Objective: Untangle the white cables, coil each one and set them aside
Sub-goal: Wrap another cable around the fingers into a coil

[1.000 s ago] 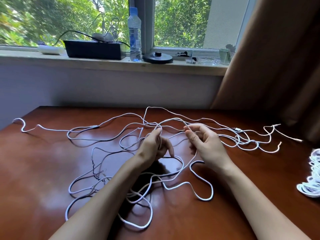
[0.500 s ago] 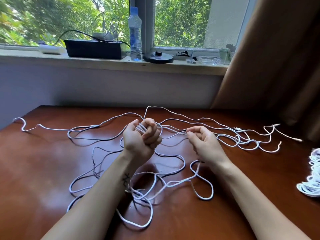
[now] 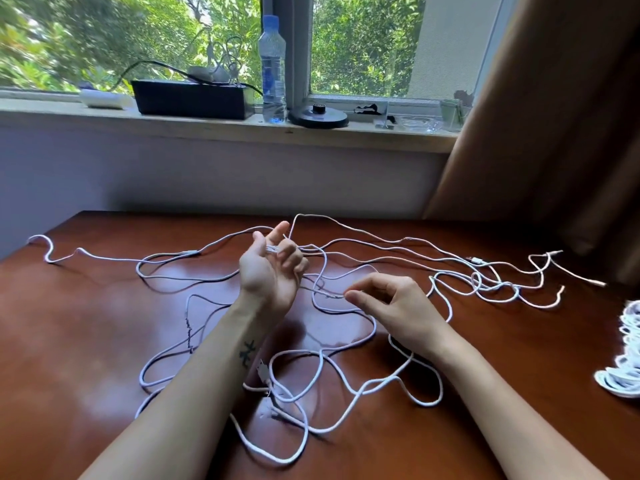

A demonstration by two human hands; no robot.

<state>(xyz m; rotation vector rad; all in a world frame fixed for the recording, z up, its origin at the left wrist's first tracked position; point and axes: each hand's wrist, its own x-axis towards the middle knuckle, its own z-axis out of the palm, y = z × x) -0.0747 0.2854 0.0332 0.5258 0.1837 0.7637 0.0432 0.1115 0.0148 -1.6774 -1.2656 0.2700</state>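
Gripping several strands in curled fingers, the palm-up left hand (image 3: 273, 275) holds part of the thin white tangled cables (image 3: 381, 380); the right hand (image 3: 398, 306) pinches one strand. They sprawl across the glossy reddish-brown wooden table (image 3: 86, 323), with a coiled white cable bundle (image 3: 623, 358) at its right edge.

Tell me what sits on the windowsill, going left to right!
White oblong gadget → black box → water bottle → round black base → small clear container.
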